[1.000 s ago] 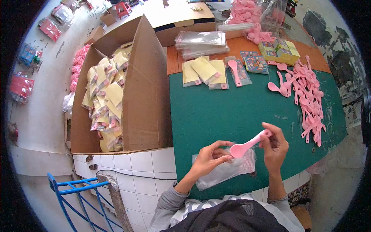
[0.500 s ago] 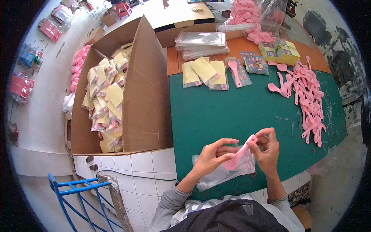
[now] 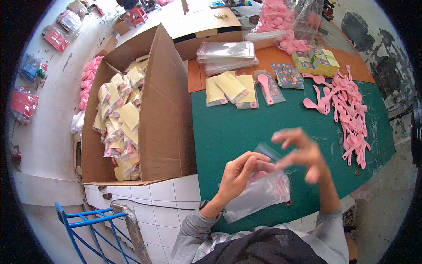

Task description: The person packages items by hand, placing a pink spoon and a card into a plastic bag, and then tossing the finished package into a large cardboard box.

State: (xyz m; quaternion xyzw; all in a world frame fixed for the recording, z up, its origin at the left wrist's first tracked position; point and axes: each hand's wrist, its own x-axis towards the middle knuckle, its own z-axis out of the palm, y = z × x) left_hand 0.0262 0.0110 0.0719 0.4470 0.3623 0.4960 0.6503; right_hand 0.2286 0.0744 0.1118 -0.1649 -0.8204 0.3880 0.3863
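My left hand (image 3: 239,171) is closed above the near edge of the green table, with a clear bag and a pink spoon (image 3: 259,176) at its fingers; the spoon is mostly hidden by the hand and the plastic. Beneath it lies a stack of clear plastic bags (image 3: 250,204). My right hand (image 3: 303,154), smeared by motion, has its fingers spread just right of the left hand. Farther back on the table are a bagged pink spoon (image 3: 266,88) and several packets with yellow cards (image 3: 229,86).
A tall cardboard box (image 3: 169,119) of packets stands at the left. Pink spoons (image 3: 349,114) are heaped on the right, near card stacks (image 3: 316,61). Clear bags (image 3: 226,52) lie at the back. A blue metal frame (image 3: 90,220) is at lower left.
My right hand has let go of the spoon's handle and its fingers have spread. The spoon has dropped lower by my left hand, and a clear bag now shows around the fingers.
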